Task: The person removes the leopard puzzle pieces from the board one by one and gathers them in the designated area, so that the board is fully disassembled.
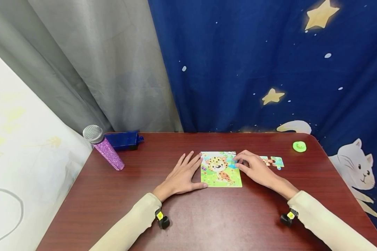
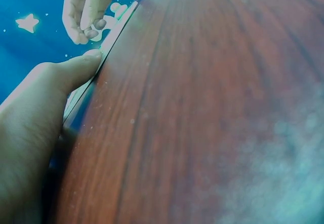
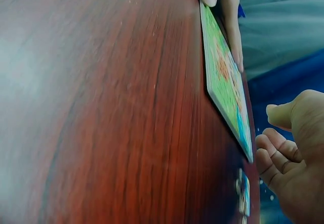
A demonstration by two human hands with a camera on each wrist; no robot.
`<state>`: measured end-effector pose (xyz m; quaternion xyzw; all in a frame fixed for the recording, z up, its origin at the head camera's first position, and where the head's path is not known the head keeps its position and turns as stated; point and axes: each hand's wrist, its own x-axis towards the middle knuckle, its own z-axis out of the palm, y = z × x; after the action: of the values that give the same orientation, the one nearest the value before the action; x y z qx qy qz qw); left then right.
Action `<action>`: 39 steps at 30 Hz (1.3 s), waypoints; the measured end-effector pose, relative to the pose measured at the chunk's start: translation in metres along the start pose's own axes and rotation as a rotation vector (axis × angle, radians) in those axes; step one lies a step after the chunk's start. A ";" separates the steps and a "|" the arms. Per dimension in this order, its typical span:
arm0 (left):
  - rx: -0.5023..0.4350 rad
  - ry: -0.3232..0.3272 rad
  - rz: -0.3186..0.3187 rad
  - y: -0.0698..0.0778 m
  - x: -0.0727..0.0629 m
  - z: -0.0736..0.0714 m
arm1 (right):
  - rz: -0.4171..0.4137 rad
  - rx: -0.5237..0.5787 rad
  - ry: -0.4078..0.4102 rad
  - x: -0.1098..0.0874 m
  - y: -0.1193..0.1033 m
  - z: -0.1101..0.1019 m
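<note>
A square jigsaw puzzle with a cartoon leopard (image 1: 220,174) lies flat on the table. My left hand (image 1: 183,176) is spread at its left side, the thumb on the near left corner and the fingertips along the left edge; the left wrist view shows that thumb (image 2: 81,68) at the puzzle's edge. Over the puzzle's right edge is my right hand (image 1: 256,169), fingers loosely bent. In the right wrist view its thumb (image 3: 281,117) stands apart from the fingers, with nothing between them. Loose puzzle pieces (image 1: 278,161) lie just beyond this hand, which partly covers them.
A purple glittery microphone (image 1: 110,153) is at the table's left side, by a dark blue object (image 1: 122,140) at the back. Far right lies a small light-green round item (image 1: 299,146). Grey and blue curtains (image 1: 226,69) hang behind the brown table (image 1: 220,219).
</note>
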<state>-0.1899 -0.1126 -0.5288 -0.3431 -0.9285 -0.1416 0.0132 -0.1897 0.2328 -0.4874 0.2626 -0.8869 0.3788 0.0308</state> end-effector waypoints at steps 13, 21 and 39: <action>0.006 -0.008 -0.003 0.000 0.001 -0.001 | 0.012 0.073 -0.100 0.019 -0.016 0.020; 0.007 -0.013 -0.002 -0.001 0.002 0.000 | -0.018 0.089 -0.134 0.027 -0.021 0.032; -0.006 -0.004 0.003 -0.002 0.001 0.000 | 0.028 0.104 -0.176 0.036 -0.020 0.046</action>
<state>-0.1916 -0.1132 -0.5295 -0.3447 -0.9276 -0.1438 0.0102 -0.2044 0.1737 -0.4984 0.2837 -0.8688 0.4004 -0.0661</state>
